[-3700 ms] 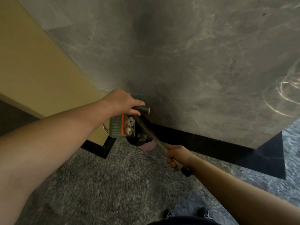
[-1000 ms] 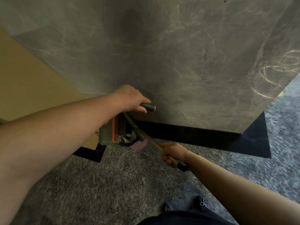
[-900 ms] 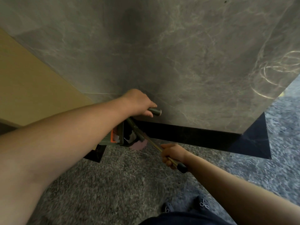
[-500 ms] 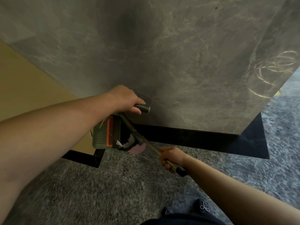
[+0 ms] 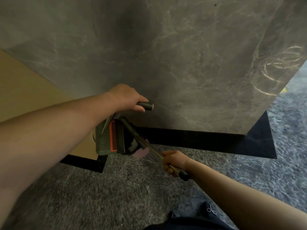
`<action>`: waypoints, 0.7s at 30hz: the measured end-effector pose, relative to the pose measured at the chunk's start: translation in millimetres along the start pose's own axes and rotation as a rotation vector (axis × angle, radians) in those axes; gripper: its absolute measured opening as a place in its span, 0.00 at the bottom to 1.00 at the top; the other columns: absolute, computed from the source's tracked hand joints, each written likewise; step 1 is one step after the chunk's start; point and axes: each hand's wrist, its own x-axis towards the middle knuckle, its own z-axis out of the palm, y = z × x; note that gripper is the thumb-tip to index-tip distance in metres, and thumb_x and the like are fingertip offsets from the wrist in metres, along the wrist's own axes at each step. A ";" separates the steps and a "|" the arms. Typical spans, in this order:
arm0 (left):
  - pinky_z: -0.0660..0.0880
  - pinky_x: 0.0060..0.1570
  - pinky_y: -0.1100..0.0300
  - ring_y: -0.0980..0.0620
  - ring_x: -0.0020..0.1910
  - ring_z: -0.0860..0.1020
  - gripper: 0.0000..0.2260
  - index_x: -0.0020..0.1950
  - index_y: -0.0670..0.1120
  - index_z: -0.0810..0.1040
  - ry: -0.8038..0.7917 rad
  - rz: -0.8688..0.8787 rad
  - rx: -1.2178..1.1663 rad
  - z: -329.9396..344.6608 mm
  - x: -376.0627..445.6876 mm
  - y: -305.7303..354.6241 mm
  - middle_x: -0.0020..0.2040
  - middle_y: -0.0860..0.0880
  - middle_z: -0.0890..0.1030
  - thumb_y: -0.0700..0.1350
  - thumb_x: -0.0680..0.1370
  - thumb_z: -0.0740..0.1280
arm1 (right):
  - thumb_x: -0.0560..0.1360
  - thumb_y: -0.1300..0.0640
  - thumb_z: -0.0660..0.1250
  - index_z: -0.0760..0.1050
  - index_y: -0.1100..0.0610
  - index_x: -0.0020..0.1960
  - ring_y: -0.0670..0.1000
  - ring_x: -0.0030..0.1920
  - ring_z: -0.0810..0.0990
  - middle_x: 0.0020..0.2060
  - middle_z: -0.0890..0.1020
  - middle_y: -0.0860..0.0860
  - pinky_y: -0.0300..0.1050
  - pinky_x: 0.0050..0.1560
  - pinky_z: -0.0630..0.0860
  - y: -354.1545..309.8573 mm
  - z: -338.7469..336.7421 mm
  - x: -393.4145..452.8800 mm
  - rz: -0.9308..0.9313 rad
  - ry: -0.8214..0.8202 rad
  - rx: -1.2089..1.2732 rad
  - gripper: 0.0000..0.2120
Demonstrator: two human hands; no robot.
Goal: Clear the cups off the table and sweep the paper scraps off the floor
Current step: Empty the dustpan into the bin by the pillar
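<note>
The left hand [image 5: 126,97] is wrapped around the dark grip of the dustpan [image 5: 108,138], which hangs just below it. The right hand [image 5: 173,161] is clenched on the thin broom handle [image 5: 149,145], nearer the person. Between the 2 hands, pale paper scraps [image 5: 133,144] sit at the dustpan's mouth, above the grey floor [image 5: 116,196].

Dustpan [image 5: 108,138] tipped further upright vs 0.5 s ago, fewer white scraps [image 5: 132,144] visible inside.
</note>
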 end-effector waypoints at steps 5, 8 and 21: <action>0.69 0.45 0.57 0.45 0.58 0.77 0.26 0.75 0.60 0.61 -0.096 0.026 -0.109 29.8 -6.7 32.7 0.62 0.46 0.78 0.65 0.79 0.55 | 0.76 0.69 0.55 0.63 0.63 0.71 0.45 0.18 0.68 0.28 0.71 0.54 0.32 0.20 0.63 -0.5 -1.0 -0.6 0.006 -0.011 0.008 0.23; 0.67 0.41 0.58 0.45 0.56 0.77 0.25 0.75 0.61 0.60 -0.061 -0.039 -0.165 34.9 -13.5 22.1 0.61 0.47 0.79 0.65 0.79 0.55 | 0.77 0.69 0.55 0.64 0.61 0.71 0.45 0.18 0.68 0.29 0.70 0.54 0.32 0.19 0.63 -1.6 -1.5 -3.4 0.006 -0.007 -0.001 0.23; 0.64 0.31 0.59 0.51 0.35 0.70 0.23 0.72 0.63 0.65 0.155 -0.452 -0.323 35.6 -138.7 -32.1 0.38 0.52 0.72 0.64 0.78 0.56 | 0.74 0.70 0.57 0.72 0.61 0.51 0.46 0.19 0.68 0.26 0.70 0.54 0.36 0.19 0.66 -12.3 30.3 -19.6 -0.074 -0.006 -0.168 0.10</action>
